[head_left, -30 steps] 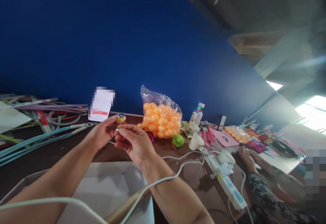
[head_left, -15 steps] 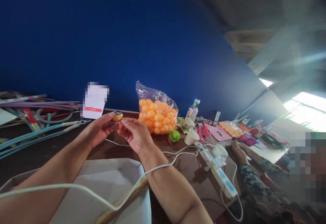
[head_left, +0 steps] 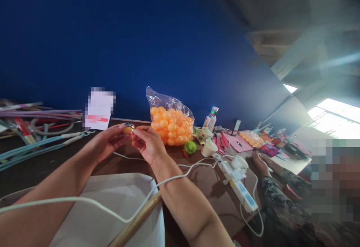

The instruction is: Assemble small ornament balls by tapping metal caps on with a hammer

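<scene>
Both my hands are raised over a dark brown table (head_left: 208, 190). My left hand (head_left: 105, 144) pinches a small orange ball (head_left: 128, 128) with a dark, shiny patch between thumb and fingertips. My right hand (head_left: 147, 142) is curled, and its fingertips meet the same ball from the right. A clear plastic bag of orange balls (head_left: 170, 121) stands just behind my right hand. A white cable (head_left: 180, 172) drapes over my right forearm.
A white tray (head_left: 92, 209) and a wooden stick (head_left: 135, 222) lie below my arms. Blue and purple hoops (head_left: 36, 145) crowd the left. A power strip (head_left: 239, 189), paper cups (head_left: 208, 148), a bottle (head_left: 210, 118) and a green-yellow ball (head_left: 190, 147) sit right. Another person's hand (head_left: 260, 162) rests there.
The view has shifted so everything sits a little further left and lower. My right hand has closed in on the ball held by my left hand.
</scene>
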Tool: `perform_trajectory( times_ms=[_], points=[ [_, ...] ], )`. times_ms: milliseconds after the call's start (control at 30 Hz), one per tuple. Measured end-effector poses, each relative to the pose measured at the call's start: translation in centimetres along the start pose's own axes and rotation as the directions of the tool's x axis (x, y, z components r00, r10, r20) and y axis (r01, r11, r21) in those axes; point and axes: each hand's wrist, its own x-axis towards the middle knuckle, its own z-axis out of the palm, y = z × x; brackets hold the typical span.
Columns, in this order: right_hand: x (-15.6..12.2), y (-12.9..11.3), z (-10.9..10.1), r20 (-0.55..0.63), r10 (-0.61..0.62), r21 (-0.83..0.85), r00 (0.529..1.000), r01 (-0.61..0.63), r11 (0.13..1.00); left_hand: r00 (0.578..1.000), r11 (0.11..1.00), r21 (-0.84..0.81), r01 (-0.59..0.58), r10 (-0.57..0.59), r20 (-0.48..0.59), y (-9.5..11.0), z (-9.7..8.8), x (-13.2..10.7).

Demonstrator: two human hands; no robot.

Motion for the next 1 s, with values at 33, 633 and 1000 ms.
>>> perform_trajectory(
  times_ms=[33, 633, 1000],
  points=[
    [0.0, 0.0, 0.0, -0.001, -0.005, -0.006, 1.000, 0.005, 1.000, 1.000, 1.000, 0.000, -0.001, 0.001, 0.008, 0.0, 0.0, 0.0],
    [0.4, 0.4, -0.9, 0.004, -0.042, -0.155, 0.999, 0.042, 0.987, 1.000, 1.000, 0.026, -0.011, 0.011, -0.009, 0.7, 2.3, -1.1],
    [0.5, 0.5, -0.9, -0.025, -0.017, -0.169, 1.000, 0.012, 0.986, 0.998, 0.999, 0.010, -0.044, 0.043, 0.048, 0.5, 2.1, -1.0]
  ],
)
